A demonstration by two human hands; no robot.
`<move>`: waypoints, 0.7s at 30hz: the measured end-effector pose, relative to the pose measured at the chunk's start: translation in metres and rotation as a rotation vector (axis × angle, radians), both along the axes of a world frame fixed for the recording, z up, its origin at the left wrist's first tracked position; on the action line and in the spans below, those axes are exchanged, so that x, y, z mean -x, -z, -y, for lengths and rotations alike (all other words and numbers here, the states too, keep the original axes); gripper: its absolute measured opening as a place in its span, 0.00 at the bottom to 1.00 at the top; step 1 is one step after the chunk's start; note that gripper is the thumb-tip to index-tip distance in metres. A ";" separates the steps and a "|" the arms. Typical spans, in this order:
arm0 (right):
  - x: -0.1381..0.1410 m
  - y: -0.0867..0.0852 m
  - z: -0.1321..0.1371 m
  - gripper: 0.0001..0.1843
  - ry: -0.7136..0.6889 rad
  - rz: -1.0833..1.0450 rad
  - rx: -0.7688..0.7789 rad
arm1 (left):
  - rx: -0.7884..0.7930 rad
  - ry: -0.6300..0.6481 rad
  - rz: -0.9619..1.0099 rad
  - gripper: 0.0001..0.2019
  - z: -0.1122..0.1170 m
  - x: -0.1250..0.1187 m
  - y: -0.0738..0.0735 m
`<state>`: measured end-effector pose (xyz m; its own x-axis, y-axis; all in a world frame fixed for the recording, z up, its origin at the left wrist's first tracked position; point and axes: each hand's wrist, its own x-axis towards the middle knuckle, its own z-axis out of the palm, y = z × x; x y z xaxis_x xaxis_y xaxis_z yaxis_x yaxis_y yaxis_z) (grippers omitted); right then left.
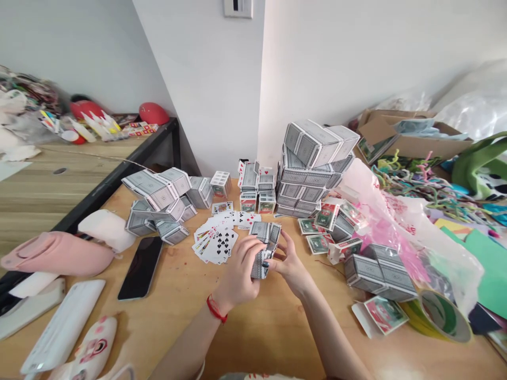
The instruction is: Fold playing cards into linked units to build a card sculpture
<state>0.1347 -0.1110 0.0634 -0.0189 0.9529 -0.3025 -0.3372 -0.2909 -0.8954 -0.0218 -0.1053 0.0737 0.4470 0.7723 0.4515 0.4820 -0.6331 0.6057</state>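
Note:
Grey-backed playing cards (264, 231) are in both of my hands, low over the middle of the wooden table. My left hand (240, 272) wraps round their left side, with a red string bracelet at the wrist. From the right, my right hand (292, 265) grips the cards with its thumb on the near part and its fingers along the far edge. How many cards I hold cannot be told. Just left of my hands lies a face-up fan of playing cards (217, 244), a nine of spades on top.
Stacked card decks stand at the left (156, 190) and in a taller pile (307, 174) at the back right. Several card boxes (319, 244) lie to the right, near a roll of tape (435, 316) and a plastic bag (443, 258). A phone (140, 269) lies at the left.

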 end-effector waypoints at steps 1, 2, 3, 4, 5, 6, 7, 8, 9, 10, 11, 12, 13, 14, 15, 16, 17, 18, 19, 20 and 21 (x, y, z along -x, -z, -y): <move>0.000 0.000 0.000 0.56 0.009 0.002 -0.004 | -0.002 0.005 0.000 0.31 0.000 0.001 0.000; 0.001 0.000 0.000 0.56 0.017 -0.002 -0.010 | 0.001 0.016 0.004 0.32 0.000 0.002 -0.001; 0.001 0.000 0.001 0.55 0.025 -0.010 -0.016 | 0.013 0.033 0.010 0.33 -0.001 0.003 -0.003; 0.002 0.001 0.001 0.54 0.032 -0.023 -0.017 | 0.035 0.052 0.021 0.34 -0.001 0.004 -0.005; 0.003 0.001 0.001 0.52 0.036 -0.039 -0.013 | 0.069 0.075 0.036 0.35 -0.001 0.006 -0.008; 0.004 0.001 0.002 0.50 0.038 -0.058 -0.004 | 0.113 0.097 0.057 0.35 -0.001 0.008 -0.011; 0.006 0.002 0.002 0.48 0.043 -0.076 0.007 | 0.162 0.113 0.085 0.34 0.000 0.009 -0.013; 0.007 0.002 0.002 0.46 0.048 -0.092 0.018 | 0.213 0.115 0.118 0.32 0.000 0.009 -0.015; 0.008 0.002 0.002 0.44 0.055 -0.106 0.024 | 0.259 0.102 0.151 0.29 0.000 0.009 -0.017; 0.009 0.002 0.002 0.42 0.063 -0.116 0.026 | 0.297 0.071 0.181 0.26 0.000 0.008 -0.017; 0.010 0.002 0.002 0.41 0.071 -0.120 0.026 | 0.326 0.028 0.209 0.23 0.000 0.006 -0.017; 0.011 0.002 0.002 0.41 0.079 -0.118 0.025 | 0.345 -0.023 0.233 0.20 0.000 0.003 -0.016; 0.011 0.002 0.002 0.41 0.084 -0.108 0.022 | 0.353 -0.070 0.254 0.19 0.000 0.001 -0.015; 0.012 0.002 0.002 0.41 0.092 -0.089 0.014 | 0.350 -0.110 0.273 0.18 0.001 -0.002 -0.013; 0.012 0.002 0.001 0.41 0.104 -0.060 0.003 | 0.341 -0.142 0.291 0.18 0.001 -0.004 -0.011; 0.011 0.002 0.001 0.41 0.119 -0.021 -0.015 | 0.331 -0.171 0.309 0.18 0.001 -0.006 -0.008; 0.011 0.003 0.001 0.41 0.135 0.023 -0.038 | 0.329 -0.201 0.329 0.19 0.001 -0.007 -0.005; 0.011 0.002 0.000 0.41 0.150 0.069 -0.064 | 0.342 -0.229 0.349 0.19 0.001 -0.008 -0.002; 0.010 0.002 0.000 0.42 0.160 0.112 -0.091 | 0.376 -0.253 0.371 0.19 0.001 -0.008 0.000; 0.010 0.001 0.000 0.42 0.165 0.147 -0.117 | 0.428 -0.270 0.393 0.19 0.001 -0.008 0.002; 0.010 0.000 -0.001 0.42 0.164 0.174 -0.141 | 0.487 -0.279 0.414 0.19 0.000 -0.008 0.004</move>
